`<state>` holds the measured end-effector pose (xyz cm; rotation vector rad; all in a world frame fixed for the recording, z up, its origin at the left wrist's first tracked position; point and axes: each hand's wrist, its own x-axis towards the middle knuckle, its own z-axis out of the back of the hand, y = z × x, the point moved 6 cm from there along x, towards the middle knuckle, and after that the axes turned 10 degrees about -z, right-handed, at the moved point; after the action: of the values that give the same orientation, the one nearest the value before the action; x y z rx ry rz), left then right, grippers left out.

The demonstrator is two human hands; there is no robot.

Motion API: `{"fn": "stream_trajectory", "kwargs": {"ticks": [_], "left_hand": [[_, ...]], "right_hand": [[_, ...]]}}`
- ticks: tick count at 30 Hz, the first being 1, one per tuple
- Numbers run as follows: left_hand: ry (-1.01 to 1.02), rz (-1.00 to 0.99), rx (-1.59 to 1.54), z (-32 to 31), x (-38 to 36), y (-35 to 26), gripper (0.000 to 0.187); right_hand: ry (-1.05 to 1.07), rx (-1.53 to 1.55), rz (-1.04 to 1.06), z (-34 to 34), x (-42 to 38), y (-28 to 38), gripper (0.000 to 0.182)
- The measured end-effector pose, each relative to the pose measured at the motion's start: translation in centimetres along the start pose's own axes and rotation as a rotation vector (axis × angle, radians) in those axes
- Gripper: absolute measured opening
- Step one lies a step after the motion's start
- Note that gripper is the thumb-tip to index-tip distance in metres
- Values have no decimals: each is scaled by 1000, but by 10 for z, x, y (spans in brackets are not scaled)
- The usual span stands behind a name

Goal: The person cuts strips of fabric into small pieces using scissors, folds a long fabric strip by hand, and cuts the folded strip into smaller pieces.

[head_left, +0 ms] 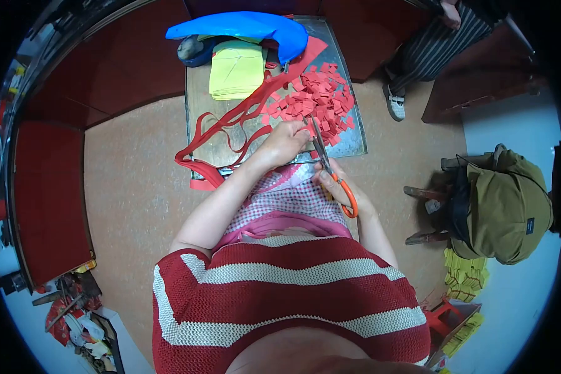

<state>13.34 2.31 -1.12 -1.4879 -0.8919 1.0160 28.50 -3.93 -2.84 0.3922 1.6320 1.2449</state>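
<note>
My right hand is wrapped around the handles of orange-handled scissors, whose blades point away from me and look slightly apart. Close to the blade tips, my left hand pinches a red strip. Just beyond both hands, a heap of small red cut squares spreads over the low table. Long red strips run loosely down the left part of the tabletop and over its near edge. The exact spot where the blades meet the strip is partly hidden by my fingers.
A stack of yellow paper and a blue plastic bag lie at the table's far side. Someone in striped trousers stands at the far right. An olive backpack rests on a wooden stool to my right.
</note>
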Motion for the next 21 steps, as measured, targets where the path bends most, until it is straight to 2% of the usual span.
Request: {"fn": "stream_trajectory", "kwargs": {"ticks": [5, 7, 8, 11, 13, 17, 21], "left_hand": [[-15, -62, 108, -2, 4, 6, 16], [-17, -59, 98, -2, 7, 8, 18], [-16, -58, 97, -3, 9, 9, 18], [-11, 34, -43, -3, 16, 16, 18], [11, 121, -73, 0, 23, 27, 18], [37, 221, -222, 6, 31, 49, 18], [35, 228, -296, 9, 28, 46, 14]], "right_hand": [[-74, -102, 11, 0, 10, 2, 50], [-188, -164, 35, 3, 16, 2, 33], [-188, -164, 34, 1, 17, 2, 33], [-145, -19, 26, 1, 21, -1, 24], [-140, 62, -69, 4, 29, -13, 16], [-136, 60, -56, 6, 40, -20, 16], [-132, 143, -171, 3, 41, -17, 19]]}}
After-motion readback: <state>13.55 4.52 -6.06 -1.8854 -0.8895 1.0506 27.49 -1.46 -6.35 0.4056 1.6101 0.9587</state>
